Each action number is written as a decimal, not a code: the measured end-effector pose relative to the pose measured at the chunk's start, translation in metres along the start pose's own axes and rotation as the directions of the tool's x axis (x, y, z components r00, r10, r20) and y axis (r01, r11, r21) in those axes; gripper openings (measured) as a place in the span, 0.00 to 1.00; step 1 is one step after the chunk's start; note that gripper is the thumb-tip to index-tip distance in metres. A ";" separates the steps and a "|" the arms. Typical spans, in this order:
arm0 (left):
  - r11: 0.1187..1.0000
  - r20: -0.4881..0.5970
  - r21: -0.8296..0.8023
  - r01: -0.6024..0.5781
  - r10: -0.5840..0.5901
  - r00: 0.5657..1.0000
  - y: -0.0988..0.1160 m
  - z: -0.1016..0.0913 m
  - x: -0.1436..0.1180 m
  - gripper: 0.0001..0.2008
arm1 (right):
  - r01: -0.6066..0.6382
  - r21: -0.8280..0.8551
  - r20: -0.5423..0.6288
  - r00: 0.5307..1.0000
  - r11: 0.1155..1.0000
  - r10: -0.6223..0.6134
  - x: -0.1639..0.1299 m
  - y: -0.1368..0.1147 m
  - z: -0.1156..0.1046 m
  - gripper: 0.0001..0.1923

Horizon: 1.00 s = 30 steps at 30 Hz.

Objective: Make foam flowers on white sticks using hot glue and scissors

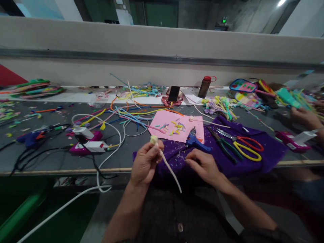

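My left hand (146,161) pinches a white pipe-cleaner stem (170,168) just below its pale yellow, bud-like head (153,139). The stem slants down to the right, its lower end free. My right hand (204,166) is closed, thumb against curled fingers, just above the purple cloth (268,148); whether something small is in it I cannot make out. Just beyond that hand lies a blue tool (198,143) with a grey tip. A pink sheet (162,118) bears short coloured pipe-cleaner pieces (178,126). Another white stem with a pale head (191,118) rests on its right side.
Green-handled pliers (226,146) and scissors (246,145) with red and yellow handles lie right. Left are a blue glue gun (31,138), power plugs (95,146) and cables. A phone (174,93) and bottle (205,87) stand behind. Another person's hand (306,118) is far right.
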<state>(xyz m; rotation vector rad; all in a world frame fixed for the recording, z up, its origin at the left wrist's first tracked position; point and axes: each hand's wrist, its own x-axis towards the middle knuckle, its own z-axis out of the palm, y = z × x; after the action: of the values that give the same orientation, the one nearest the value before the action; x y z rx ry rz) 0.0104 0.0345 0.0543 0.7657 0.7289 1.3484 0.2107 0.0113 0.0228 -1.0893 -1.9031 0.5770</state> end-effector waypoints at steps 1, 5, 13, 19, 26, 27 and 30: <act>1.000 0.010 0.019 0.000 0.000 1.000 0.009 0.002 0.004 0.12 | -0.008 -0.032 -0.037 0.999 0.999 0.006 0.003 0.006 -0.010 0.05; 0.996 0.070 0.083 0.038 -0.043 0.997 0.039 0.016 0.028 0.11 | -0.032 -0.170 -0.053 0.998 0.985 0.023 0.015 0.027 -0.039 0.06; 0.972 0.231 -0.115 0.203 -0.173 0.957 0.054 0.023 0.098 0.05 | 0.000 -0.532 -0.022 1.000 0.847 -0.014 0.021 0.048 -0.041 0.17; 0.957 0.285 -0.008 0.290 -0.276 0.918 0.046 0.033 0.083 0.07 | 0.001 -0.155 0.171 0.985 0.988 0.026 0.077 0.018 -0.039 0.32; 0.974 0.282 -0.009 0.228 -0.216 0.935 0.061 0.035 0.075 0.08 | -0.107 0.291 0.493 0.868 0.951 -0.053 0.120 0.004 -0.011 0.13; 0.977 0.253 -0.053 0.206 -0.187 0.949 0.067 0.028 0.079 0.07 | -0.095 0.246 0.473 0.880 0.965 -0.034 0.114 0.005 -0.013 0.13; 0.978 0.121 -0.170 0.119 -0.099 0.988 0.088 0.005 0.094 0.06 | -0.005 0.113 0.458 0.887 0.994 -0.047 0.087 0.010 -0.027 0.12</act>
<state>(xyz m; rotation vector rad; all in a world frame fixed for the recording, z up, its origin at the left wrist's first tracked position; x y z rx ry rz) -0.0262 0.1335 0.1278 0.6451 0.5463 1.2421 0.2152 0.0904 0.0684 -0.9111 -2.2511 0.9882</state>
